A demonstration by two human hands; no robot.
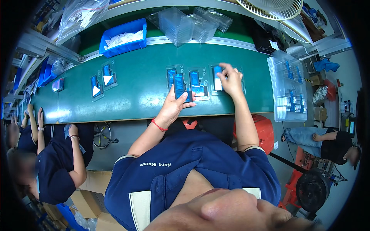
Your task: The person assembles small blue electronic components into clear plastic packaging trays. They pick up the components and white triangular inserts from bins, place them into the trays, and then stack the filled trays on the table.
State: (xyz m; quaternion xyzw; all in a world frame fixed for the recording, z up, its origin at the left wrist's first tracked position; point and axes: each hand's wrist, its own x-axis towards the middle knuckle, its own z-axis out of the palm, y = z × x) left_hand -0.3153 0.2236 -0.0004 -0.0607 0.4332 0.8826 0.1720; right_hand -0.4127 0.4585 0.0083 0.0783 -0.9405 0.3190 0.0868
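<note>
Above the green flat bench (135,77), left hand (170,105): I see fingers clasping a flat blue-and-black rectangular pack (179,84).
Pack handling: likely light, stiff, slick; I'd hold side edges.
Right hand (232,81): curled over a clear plastic tray (221,92); grip, I can't tell.

Cool, fairly even light brightens the green tabletop (135,100), leaving a pale sheen of glare across its middle and highlights on the clear plastic trays (174,26), while the space beneath lies darker. The right hand's (232,81) fingertips look slightly blurred. Fisheye distortion bows straight edges toward black, vignetted corners
</note>
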